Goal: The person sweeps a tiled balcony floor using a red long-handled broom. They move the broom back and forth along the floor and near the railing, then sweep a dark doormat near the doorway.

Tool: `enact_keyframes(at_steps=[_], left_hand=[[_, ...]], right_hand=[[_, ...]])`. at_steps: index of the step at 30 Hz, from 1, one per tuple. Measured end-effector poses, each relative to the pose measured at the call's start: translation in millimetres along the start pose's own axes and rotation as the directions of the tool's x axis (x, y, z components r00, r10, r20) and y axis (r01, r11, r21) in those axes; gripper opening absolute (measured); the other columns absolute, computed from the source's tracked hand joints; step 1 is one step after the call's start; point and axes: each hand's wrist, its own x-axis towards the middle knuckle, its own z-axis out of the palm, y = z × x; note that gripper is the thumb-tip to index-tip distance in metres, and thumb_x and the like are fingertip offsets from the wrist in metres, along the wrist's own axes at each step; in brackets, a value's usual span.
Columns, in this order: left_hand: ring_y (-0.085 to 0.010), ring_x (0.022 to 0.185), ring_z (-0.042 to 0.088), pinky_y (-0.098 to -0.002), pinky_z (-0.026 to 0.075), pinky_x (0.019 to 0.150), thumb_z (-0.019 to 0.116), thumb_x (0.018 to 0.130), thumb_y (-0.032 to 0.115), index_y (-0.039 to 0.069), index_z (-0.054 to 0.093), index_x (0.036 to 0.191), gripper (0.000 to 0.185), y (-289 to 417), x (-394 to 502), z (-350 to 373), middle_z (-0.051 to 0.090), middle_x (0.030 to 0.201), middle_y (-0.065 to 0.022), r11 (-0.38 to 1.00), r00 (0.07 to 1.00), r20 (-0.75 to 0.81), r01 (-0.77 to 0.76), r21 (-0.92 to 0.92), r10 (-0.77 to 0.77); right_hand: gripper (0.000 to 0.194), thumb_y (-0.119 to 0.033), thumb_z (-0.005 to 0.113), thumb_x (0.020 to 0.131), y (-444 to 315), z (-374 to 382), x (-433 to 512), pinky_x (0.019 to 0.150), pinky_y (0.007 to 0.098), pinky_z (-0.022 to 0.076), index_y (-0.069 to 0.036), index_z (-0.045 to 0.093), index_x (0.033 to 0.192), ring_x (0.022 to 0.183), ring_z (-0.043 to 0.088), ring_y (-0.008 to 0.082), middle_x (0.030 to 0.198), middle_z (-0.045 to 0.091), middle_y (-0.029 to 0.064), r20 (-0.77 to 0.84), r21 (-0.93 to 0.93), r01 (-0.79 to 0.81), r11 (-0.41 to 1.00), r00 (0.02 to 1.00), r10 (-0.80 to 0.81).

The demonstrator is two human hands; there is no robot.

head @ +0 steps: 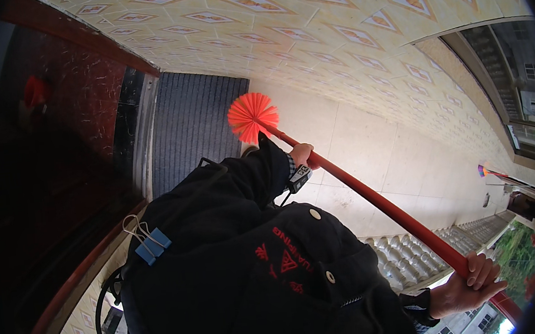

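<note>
A long red pole (371, 193) runs diagonally in front of my body and carries a round brush head (252, 115) with splayed orange-red bristles. My left hand (304, 155) wraps around the pole close to the brush end; a small black device (300, 178) sits at that wrist. Farther along, toward the lower right, my right hand (469, 285) grips the same pole. The bristles overlap the edge of a grey ribbed doormat (191, 126) in the view; whether they touch it I cannot tell. The pole's far end passes out of view beyond my right hand.
A metal door threshold (145, 130) borders a dark doorway on the left, with a red container (36, 91) inside. Patterned wall tiles (257, 6) and a window (520, 80) line the upper side. A stone balustrade (402, 258) stands at lower right. A multicoloured broom (483, 171) lies farther off.
</note>
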Motion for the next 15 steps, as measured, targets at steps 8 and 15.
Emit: enact_keyframes(at_steps=[8,15], left_hand=[[-0.0261,0.087,0.053,-0.0446,0.048,0.076,0.042,0.088,0.018,0.003,0.04,0.101,0.02,13,7,-16,0.051,0.097,-0.0123,0.999,0.999,-0.006,-0.042,-0.021,0.042],[-0.0243,0.081,0.054,-0.043,0.049,0.07,0.043,0.087,0.019,0.005,0.042,0.095,0.016,23,7,-36,0.054,0.087,-0.0106,0.996,0.994,-0.068,-0.087,-0.018,0.086]], right_hand=[[0.042,-0.029,0.046,0.091,12,8,-2,0.051,0.0257,0.0262,-0.016,0.026,0.057,0.045,0.022,0.0095,0.047,0.022,-0.0018,0.007,0.026,-0.021,0.999,1.0,0.021],[0.041,-0.027,0.045,0.091,23,10,-10,0.053,0.0263,0.0248,-0.016,0.026,0.057,0.046,0.022,0.0094,0.048,0.022,-0.0019,0.046,0.065,-0.085,0.994,0.996,0.082]])
